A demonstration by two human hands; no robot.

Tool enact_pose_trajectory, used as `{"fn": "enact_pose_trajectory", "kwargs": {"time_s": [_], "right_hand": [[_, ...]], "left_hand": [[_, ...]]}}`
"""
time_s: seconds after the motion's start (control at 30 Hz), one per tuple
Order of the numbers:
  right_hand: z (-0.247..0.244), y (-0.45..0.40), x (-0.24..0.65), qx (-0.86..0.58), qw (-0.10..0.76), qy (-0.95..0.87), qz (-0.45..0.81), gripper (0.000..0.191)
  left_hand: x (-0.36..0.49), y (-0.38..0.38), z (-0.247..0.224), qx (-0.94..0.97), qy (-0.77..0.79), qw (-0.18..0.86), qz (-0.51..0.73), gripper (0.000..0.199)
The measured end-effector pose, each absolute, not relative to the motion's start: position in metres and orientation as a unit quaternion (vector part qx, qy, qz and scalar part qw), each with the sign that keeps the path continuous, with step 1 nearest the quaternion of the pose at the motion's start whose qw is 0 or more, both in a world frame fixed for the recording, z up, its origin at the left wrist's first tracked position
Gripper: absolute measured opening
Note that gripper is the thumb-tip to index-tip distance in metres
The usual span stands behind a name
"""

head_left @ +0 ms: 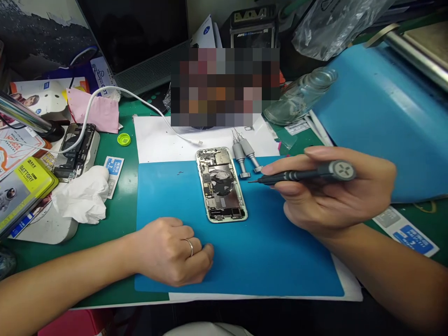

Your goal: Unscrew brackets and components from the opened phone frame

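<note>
An opened phone (221, 184) lies on the blue mat (168, 196), its circuit board and inner parts exposed. My right hand (336, 191) is closed around a dark screwdriver (301, 175), held nearly level to the right of the phone. The screwdriver's thin tip points left and is apart from the phone. My left hand (175, 252), with a ring on one finger, rests as a fist on the mat below the phone. Nothing sticks out of that fist, and its palm side is hidden. Two grey screwdrivers (244, 154) lie side by side just beyond the phone's upper right corner.
A white cable (133, 93) arches over the left side and ends above the phone. At left are another opened phone (75, 151), crumpled tissue (84, 196) and a yellow battery box (28, 186). A glass jar (297, 100) leans at back right, beside a blurred-out area.
</note>
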State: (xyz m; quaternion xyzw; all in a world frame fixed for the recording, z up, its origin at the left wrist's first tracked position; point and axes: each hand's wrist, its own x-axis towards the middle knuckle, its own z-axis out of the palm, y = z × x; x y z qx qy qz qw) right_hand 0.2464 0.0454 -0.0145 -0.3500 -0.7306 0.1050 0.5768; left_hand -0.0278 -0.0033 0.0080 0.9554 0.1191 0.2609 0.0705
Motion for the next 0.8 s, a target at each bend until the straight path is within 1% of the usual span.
{"fn": "enact_pose_trajectory", "kwargs": {"time_s": [0.1, 0.17, 0.27, 0.37, 0.47, 0.53, 0.57, 0.7, 0.8], "right_hand": [[-0.01, 0.047, 0.245, -0.27, 0.56, -0.778, 0.087, 0.061], [-0.005, 0.049, 0.243, -0.266, 0.547, -0.79, 0.069, 0.063], [0.001, 0.05, 0.24, -0.282, 0.533, -0.797, 0.04, 0.068], [0.004, 0.048, 0.239, -0.288, 0.525, -0.8, 0.041, 0.071], [0.004, 0.046, 0.24, -0.276, 0.516, -0.808, 0.062, 0.075], [0.004, 0.046, 0.24, -0.275, 0.513, -0.81, 0.065, 0.075], [0.004, 0.046, 0.24, -0.278, 0.514, -0.809, 0.062, 0.074], [0.004, 0.046, 0.236, -0.261, 0.528, -0.806, 0.059, 0.071], [0.006, 0.042, 0.233, -0.251, 0.514, -0.817, 0.076, 0.072]], "left_hand": [[-0.028, 0.0, 0.012, 0.946, 0.173, 0.065, 0.265, 0.014], [-0.029, 0.005, 0.015, 0.924, 0.256, 0.081, 0.272, 0.012], [-0.031, 0.013, 0.018, 0.861, 0.4, 0.156, 0.272, 0.009], [-0.033, 0.021, 0.018, 0.823, 0.483, 0.188, 0.232, 0.016], [-0.036, 0.028, 0.015, 0.829, 0.503, 0.175, 0.171, 0.032], [-0.039, 0.035, 0.012, 0.831, 0.507, 0.17, 0.156, 0.039], [-0.041, 0.038, 0.012, 0.831, 0.508, 0.166, 0.154, 0.038], [-0.044, 0.05, 0.01, 0.841, 0.503, 0.137, 0.148, 0.024], [-0.042, 0.054, 0.009, 0.841, 0.501, 0.128, 0.155, 0.019]]}}
